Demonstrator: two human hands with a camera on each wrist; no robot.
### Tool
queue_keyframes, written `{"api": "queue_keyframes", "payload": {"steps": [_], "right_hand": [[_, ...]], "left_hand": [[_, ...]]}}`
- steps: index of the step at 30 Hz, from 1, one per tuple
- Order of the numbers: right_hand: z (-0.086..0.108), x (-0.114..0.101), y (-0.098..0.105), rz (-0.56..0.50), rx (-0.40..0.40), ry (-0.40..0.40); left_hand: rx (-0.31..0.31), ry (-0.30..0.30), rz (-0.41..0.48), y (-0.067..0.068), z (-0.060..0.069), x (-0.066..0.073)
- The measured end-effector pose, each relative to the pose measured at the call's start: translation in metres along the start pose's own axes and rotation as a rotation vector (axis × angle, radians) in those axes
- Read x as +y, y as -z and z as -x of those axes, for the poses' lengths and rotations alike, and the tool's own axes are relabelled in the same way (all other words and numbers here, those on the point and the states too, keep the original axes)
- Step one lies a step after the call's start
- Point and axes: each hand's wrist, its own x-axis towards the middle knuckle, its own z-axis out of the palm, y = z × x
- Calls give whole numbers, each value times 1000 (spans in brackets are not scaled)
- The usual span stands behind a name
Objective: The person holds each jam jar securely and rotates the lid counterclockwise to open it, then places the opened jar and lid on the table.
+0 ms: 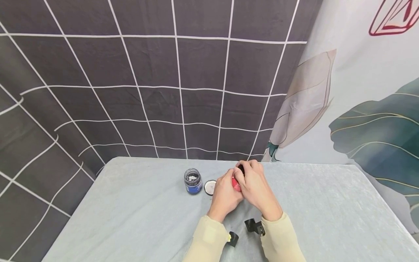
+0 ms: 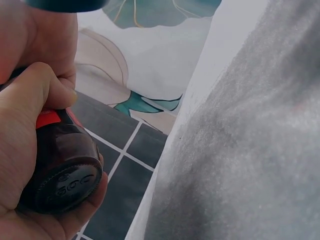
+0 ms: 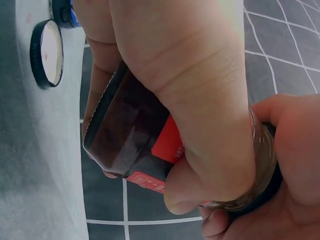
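Jar (image 2: 72, 145) in left hand (image 1: 226, 195), embossed base (image 2: 67, 188) — left-wrist view only

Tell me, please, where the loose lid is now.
In the head view, the loose lid lies on the table, white face up, between the open jar on its left and the person's left hand on its right.

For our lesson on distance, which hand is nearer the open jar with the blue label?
Left: the left hand is beside the loose lid, to the right of the open jar; the right hand is farther right, beyond the left hand.
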Motion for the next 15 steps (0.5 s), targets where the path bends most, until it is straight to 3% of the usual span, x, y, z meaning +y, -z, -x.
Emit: {"api": "queue_keyframes", "payload": {"steps": [15], "right_hand": [[1,-1,1,-25,-14,-12]], "left_hand": [[16,-39,5,1,1,-2]]}}
